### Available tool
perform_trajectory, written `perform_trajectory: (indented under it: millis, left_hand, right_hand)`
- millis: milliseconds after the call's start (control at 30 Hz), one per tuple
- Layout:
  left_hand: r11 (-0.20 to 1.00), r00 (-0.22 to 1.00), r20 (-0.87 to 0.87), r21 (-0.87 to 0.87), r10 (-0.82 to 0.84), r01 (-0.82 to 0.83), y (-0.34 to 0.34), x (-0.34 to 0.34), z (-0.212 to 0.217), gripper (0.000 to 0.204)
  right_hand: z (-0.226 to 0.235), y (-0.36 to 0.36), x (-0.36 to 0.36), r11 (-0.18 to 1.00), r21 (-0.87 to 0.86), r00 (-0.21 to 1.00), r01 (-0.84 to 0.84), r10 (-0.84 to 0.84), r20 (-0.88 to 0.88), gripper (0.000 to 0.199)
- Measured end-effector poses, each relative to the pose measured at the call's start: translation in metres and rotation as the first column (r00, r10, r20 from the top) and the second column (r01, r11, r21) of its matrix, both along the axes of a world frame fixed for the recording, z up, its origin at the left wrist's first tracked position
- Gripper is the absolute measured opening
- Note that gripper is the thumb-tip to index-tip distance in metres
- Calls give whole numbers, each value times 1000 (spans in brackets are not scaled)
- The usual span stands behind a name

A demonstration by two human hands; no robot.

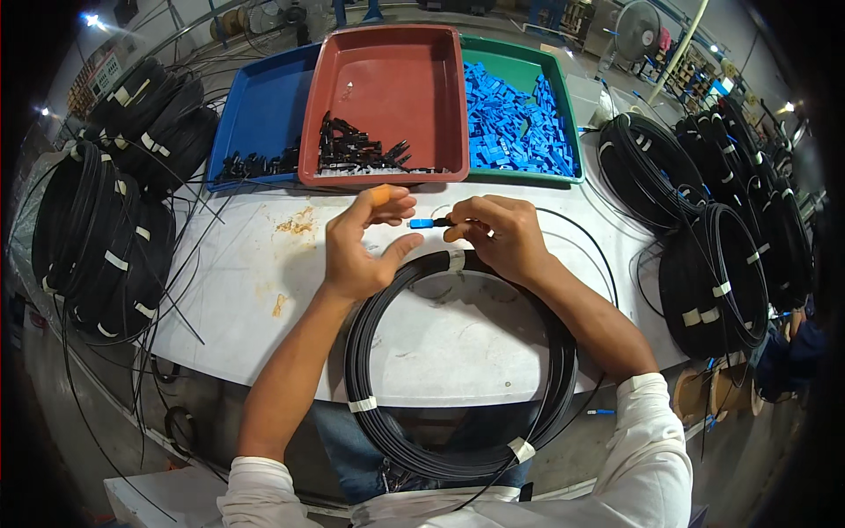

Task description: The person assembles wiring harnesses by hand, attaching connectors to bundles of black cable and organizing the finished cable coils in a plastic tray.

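Between my hands is a black cable end with a blue connector (422,223) on its tip. My right hand (500,231) pinches the black part just behind the blue connector. My left hand (368,242) is beside the connector's tip, thumb and fingers apart, holding nothing. Orange covers wrap a finger of each hand. Below them, a coil of black cable (356,352), tied with white tape, lies partly on the table and overhangs its near edge above my lap. A loop of cable curves out to the right of my right hand.
A red tray (396,84) with black parts overlaps a blue tray (264,101) and a green tray (568,114) of blue connectors. Taped cable coils crowd the left (101,251) and right (713,277) sides of the white table (238,290). Loose cable ends trail off the left edge.
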State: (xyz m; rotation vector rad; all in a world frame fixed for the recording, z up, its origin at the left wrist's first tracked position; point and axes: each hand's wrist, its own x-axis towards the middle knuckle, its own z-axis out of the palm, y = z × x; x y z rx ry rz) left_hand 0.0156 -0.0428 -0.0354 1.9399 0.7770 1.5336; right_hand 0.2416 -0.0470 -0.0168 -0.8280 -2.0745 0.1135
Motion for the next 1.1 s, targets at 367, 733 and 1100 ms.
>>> perform_trajectory:
  millis: [367, 733, 1100]
  left_hand:
    - [981, 999, 30, -192, -21, 26, -4, -6, 0, 47]
    - [937, 952, 194, -213, -237, 276, -24, -3, 7, 66]
    - [969, 975, -183, -236, -124, 78, -8, -5, 8, 68]
  right_hand:
    - [1, -2, -1, 989, -104, 992, -101, 92, -85, 17]
    - [11, -18, -1, 946, 229, 971, -229, 238, -11, 29]
    - [8, 2, 5, 930, -294, 969, -221, 243, 38, 24]
